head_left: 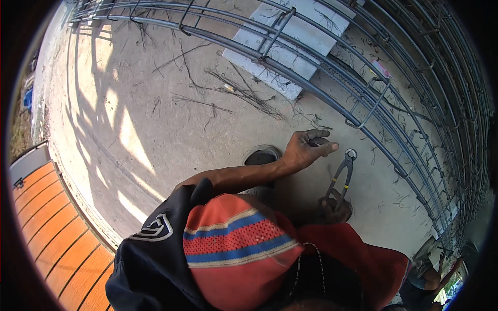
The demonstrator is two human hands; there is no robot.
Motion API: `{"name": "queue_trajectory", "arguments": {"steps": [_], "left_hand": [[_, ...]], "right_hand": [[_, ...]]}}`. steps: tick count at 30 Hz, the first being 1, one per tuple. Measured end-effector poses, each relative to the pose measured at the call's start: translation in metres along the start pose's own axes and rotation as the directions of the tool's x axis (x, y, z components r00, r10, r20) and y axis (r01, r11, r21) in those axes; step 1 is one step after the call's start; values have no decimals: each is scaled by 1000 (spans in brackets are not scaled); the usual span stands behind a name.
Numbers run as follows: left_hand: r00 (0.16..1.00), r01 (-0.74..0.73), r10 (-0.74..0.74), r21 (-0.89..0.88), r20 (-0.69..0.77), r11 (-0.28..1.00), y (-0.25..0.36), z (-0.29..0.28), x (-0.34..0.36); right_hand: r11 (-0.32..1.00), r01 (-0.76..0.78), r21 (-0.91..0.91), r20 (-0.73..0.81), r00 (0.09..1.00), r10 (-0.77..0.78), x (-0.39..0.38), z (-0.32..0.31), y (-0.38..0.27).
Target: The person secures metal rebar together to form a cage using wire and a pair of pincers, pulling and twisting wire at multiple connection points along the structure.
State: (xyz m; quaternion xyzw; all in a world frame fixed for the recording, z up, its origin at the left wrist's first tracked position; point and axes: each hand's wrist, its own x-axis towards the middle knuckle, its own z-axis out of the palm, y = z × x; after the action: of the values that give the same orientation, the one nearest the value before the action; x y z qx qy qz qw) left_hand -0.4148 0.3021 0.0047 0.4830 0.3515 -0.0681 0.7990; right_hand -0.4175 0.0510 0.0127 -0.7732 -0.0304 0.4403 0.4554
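Step in hand, I judge: tool positioning, w/ my R hand [337, 210] wrapped round the pincers [348, 162] nr the rebar cage [265, 58], L hand [310, 149] loosely spread, apparently empty; next move prob. calls for steady grip.

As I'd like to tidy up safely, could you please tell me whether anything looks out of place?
Yes: thin dark wires lie tangled on the floor beyond the left hand, with more across the white board under the rebar cage. Loose and pointing every way, they look like stray scraps.
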Motion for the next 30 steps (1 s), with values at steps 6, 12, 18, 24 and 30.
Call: {"name": "queue_trajectory", "arguments": {"steps": [6,12,18,24,30], "left_hand": [[654,-272,493,429,-574,861,-6,-136,-42],[405,244,748,851,-526,466,61,-283,22],[537,471,681,847,-498,247,72,-338,41],[590,441,591,833,-550,335,83,-332,61],[598,26,316,411,-737,911,91,-371,-37]], "right_hand": [[982,-71,174,111,992,53,32,-6,-10],[878,335,-342,-299,847,-439,56,-17,-8],[874,369,-318,-404,781,-477,58,-17,-14],[857,450,-251,-354,781,-514,51,-22,-14],[792,582,-185,-273,744,-610,58,-17,-26]]}}
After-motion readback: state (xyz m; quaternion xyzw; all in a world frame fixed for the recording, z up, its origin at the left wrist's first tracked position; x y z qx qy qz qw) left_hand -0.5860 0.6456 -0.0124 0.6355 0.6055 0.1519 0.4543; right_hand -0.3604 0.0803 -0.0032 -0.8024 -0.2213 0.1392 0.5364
